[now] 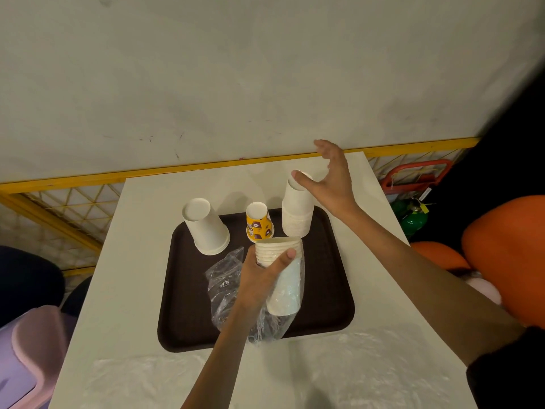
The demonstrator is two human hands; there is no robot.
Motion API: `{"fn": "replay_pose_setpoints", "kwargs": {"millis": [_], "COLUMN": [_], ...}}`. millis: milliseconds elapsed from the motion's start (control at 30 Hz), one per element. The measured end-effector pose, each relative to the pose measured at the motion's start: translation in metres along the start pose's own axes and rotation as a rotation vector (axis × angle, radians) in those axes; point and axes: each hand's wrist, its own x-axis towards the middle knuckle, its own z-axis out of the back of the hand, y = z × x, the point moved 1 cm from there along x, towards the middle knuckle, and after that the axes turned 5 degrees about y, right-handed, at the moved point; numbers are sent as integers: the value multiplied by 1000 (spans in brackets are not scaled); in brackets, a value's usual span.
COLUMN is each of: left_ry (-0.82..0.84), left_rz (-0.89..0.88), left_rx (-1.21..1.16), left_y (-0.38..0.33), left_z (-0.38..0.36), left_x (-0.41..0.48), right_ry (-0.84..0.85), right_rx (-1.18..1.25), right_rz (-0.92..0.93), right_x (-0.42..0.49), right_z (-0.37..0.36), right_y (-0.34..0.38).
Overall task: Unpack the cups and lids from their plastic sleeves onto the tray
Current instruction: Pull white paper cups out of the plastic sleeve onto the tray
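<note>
**Unpacking under way:** A white rectangular table (141,261) fills the middle of the frame and carries a dark brown plastic tray (324,276) with rounded corners. At the tray's upper right a tall stack of white paper cups (296,219) stands upside down, rims on the tray.

At the centre of the frame the left hand (259,274) grips a shorter stack of white paper cups (287,284) near its rim end, thumb across the front. This held stack hangs above the tray. Its long axis runs nearly up and down the frame, rims toward the top and bases toward the bottom. A crumpled clear plastic sleeve (224,278) trails from the lower end and bunches to the left, so the cups look mostly freed.

At the tray's upper left a large white paper cup (206,228) sits inverted. A small yellow patterned paper cup (259,224) sits inverted between it and the tall stack.

The right hand (333,181) is spread wide and holds nothing. It hovers at the top of the tall stack with its thumb (302,178) at the top cup; whether they touch cannot be told.

The held stack lies below and left of the right hand, apart from it, so the left hand is the nearer. Shedding the sleeve and standing the cups on the tray's bare lower right looks the likely next step. No lids are in view.
</note>
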Motion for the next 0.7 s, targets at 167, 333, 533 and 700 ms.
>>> {"fn": "replay_pose_setpoints", "kwargs": {"millis": [167,333,533,700], "left_ry": [21,48,67,135], "left_rz": [-40,-98,-99,-48], "left_rx": [23,2,-5,8], "left_y": [-1,-3,-5,-2], "left_z": [-2,1,0,1], "left_x": [-4,-8,-15,-15], "right_ry": [706,1208,1281,1177], "right_rx": [-121,-310,-264,-204], "right_rz": [-155,-329,-397,-392], "right_x": [-7,-25,-30,-27], "right_z": [-1,-11,-10,-1], "right_y": [43,50,47,44]}}
